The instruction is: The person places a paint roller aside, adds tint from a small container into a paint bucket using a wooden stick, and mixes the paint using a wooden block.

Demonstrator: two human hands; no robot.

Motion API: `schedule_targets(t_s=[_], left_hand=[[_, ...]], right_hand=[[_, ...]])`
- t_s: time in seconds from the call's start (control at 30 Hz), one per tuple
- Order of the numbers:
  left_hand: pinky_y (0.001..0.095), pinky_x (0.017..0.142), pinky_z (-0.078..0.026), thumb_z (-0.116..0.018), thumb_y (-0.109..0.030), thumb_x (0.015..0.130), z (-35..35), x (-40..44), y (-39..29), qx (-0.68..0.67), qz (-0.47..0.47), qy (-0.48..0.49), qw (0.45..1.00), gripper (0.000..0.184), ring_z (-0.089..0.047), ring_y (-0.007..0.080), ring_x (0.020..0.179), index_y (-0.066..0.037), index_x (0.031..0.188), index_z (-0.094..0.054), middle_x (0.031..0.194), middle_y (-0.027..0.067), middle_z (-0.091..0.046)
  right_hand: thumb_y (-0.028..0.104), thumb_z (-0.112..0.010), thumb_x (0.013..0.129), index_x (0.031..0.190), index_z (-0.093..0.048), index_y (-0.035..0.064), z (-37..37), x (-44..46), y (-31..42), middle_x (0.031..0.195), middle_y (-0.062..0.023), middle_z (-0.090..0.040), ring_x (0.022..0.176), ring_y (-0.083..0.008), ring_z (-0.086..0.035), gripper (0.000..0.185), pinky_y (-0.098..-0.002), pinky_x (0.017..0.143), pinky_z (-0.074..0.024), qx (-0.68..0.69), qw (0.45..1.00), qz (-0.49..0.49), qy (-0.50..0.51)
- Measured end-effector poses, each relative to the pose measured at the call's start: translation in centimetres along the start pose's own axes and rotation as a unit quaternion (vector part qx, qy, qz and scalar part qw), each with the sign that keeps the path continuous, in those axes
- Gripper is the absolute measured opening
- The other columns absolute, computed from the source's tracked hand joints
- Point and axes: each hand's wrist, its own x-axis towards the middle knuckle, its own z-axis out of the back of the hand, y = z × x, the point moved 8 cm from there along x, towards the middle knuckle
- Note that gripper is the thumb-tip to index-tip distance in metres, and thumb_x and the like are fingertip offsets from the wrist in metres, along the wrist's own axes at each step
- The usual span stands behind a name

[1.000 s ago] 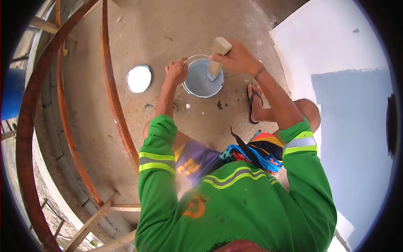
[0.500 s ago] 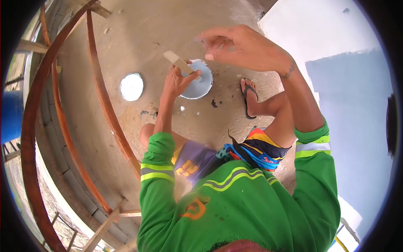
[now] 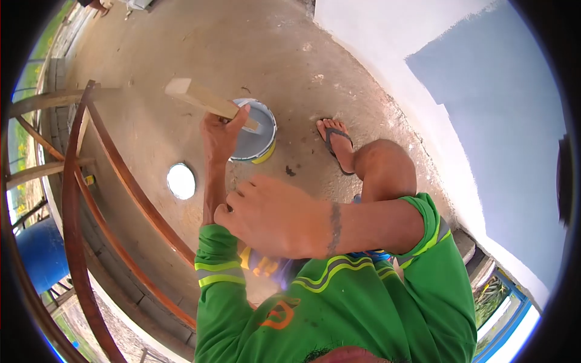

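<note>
My left hand (image 3: 225,130) is closed round a pale piece of wood (image 3: 203,98), holding it at a slant. Its lower end reaches into an open bucket (image 3: 261,158) of grey-blue paint (image 3: 251,140), where a lighter patch shows around it. My right hand (image 3: 266,215), slightly blurred, lies across my left forearm just above the green cuff (image 3: 218,239). Its fingers are curled in against the forearm; whether they pinch anything is hidden.
A round white lid or disc (image 3: 181,181) lies on the concrete floor (image 3: 145,133) left of the bucket. Reddish wooden beams (image 3: 127,163) and a blue drum (image 3: 41,254) stand at left. A partly grey-painted white wall (image 3: 484,97) rises at right; a person's foot (image 3: 104,11) shows far off.
My right hand has come down from above the bucket's right side onto my left forearm. The wood in my left hand leans further left. The view has shifted.
</note>
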Motion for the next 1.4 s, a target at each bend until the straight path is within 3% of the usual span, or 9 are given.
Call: schedule_targets(t_s=[0.1, 0.2, 0.4, 0.7, 0.8, 0.9, 1.0, 1.3, 1.4], left_hand=[[0.0228, 0.058, -0.034, -0.079, -0.02, 0.087, -1.7, 1.9, -4.8, -0.021, -0.014, 0.012, 1.0, 0.019, -0.043, 0.0026, 0.066, -0.006, 0.084, -0.066, 0.071, -0.0079, -0.052], [0.0224, 0.058, -0.034, -0.08, -0.021, 0.086, -3.8, 4.6, -6.8, 0.011, -0.027, 0.014, 0.999, 0.021, -0.044, 0.0027, 0.066, -0.006, 0.085, -0.066, 0.071, -0.0076, -0.053], [0.0318, 0.069, -0.051, -0.082, -0.032, 0.082, -10.0, 9.5, -5.4, 0.006, -0.075, 0.043, 0.996, 0.036, -0.066, 0.0138, 0.073, 0.002, 0.093, -0.074, 0.081, 0.0081, -0.075], [0.0358, 0.067, -0.052, -0.084, -0.042, 0.077, -15.2, 14.6, -1.1, 0.101, -0.046, 0.079, 0.991, 0.043, -0.07, 0.0263, 0.073, -0.002, 0.088, -0.073, 0.078, 0.013, -0.074], [0.0362, 0.065, -0.052, -0.084, -0.042, 0.077, -13.2, 15.5, -3.6, 0.303, -0.305, -0.091, 0.898, 0.042, -0.07, 0.0262, 0.071, -0.002, 0.085, -0.074, 0.076, 0.0121, -0.073], [0.0346, 0.063, -0.052, -0.084, -0.041, 0.076, -11.6, 16.3, -2.8, 0.132, -0.156, 0.023, 0.979, 0.041, -0.07, 0.0233, 0.07, -0.002, 0.081, -0.073, 0.076, 0.0105, -0.073], [0.0335, 0.06, -0.05, -0.084, -0.039, 0.075, -9.7, 15.0, -3.6, 0.048, -0.123, 0.046, 0.99, 0.04, -0.068, 0.019, 0.066, 0.0, 0.078, -0.072, 0.073, 0.0085, -0.072], [0.0301, 0.062, -0.048, -0.085, -0.042, 0.076, -8.3, 13.3, -9.0, 0.081, -0.096, 0.03, 0.992, 0.045, -0.062, 0.0125, 0.066, 0.001, 0.084, -0.075, 0.071, 0.0052, -0.07], [0.034, 0.059, -0.052, -0.085, -0.036, 0.073, -7.9, 13.1, -11.7, 0.108, -0.151, -0.004, 0.983, 0.039, -0.068, 0.0193, 0.061, 0.0, 0.078, -0.07, 0.068, 0.0078, -0.072]], right_hand=[[0.023, -0.068, 0.08, 0.106, -0.06, 0.0045, 1.2, -0.6, 0.2, 0.083, -0.0041, -0.063, 0.077, -0.02, -0.062, 0.033, -0.0344, 0.073, -0.0461, -0.015, 0.999, -0.005, 0.04], [0.02, -0.067, 0.079, 0.097, -0.061, 0.0048, 3.6, -1.3, 0.2, 0.079, -0.0024, -0.062, 0.075, -0.0177, -0.062, 0.024, -0.0321, 0.068, -0.0457, -0.013, 0.998, 0.008, -0.059], [0.014, -0.067, 0.076, 0.084, -0.061, 0.0064, 7.3, -1.5, -0.7, 0.067, -0.0003, -0.054, 0.067, -0.0154, -0.058, 0.012, -0.0289, 0.06, -0.0432, 0.013, 0.983, 0.015, -0.181], [0.022, -0.066, 0.075, 0.079, -0.053, 0.0098, 8.6, -3.7, -0.9, 0.068, -0.0003, -0.044, 0.061, -0.014, -0.048, 0.018, -0.0293, 0.057, -0.0355, -0.01, 0.986, -0.014, -0.166], [0.023, -0.067, 0.074, 0.083, -0.056, 0.0088, 8.0, -3.7, -0.9, 0.07, 0.0003, -0.045, 0.063, -0.0133, -0.049, 0.02, -0.0294, 0.058, -0.0357, -0.003, 0.993, -0.025, -0.119], [0.024, -0.067, 0.075, 0.09, -0.06, 0.0062, 7.1, -3.9, -1.2, 0.073, -0.0003, -0.048, 0.066, -0.0132, -0.05, 0.024, -0.0296, 0.058, -0.0357, 0.001, 0.994, -0.024, -0.108], [0.026, -0.059, 0.086, 0.098, -0.058, 0.0007, 6.9, -4.0, -1.0, 0.079, -0.0026, -0.059, 0.07, -0.0145, -0.054, 0.028, -0.03, 0.063, -0.0371, -0.021, 0.997, -0.017, -0.067], [0.025, -0.058, 0.086, 0.105, -0.057, 0.0003, 5.8, -3.1, -0.4, 0.081, -0.0031, -0.059, 0.072, -0.015, -0.054, 0.031, -0.0318, 0.066, -0.037, -0.045, 0.998, -0.025, -0.023], [0.025, -0.057, 0.087, 0.107, -0.057, -0.0005, 5.4, -3.1, -0.1, 0.082, -0.004, -0.059, 0.073, -0.0156, -0.054, 0.032, -0.0321, 0.066, -0.0369, -0.064, 0.997, -0.016, -0.032]])
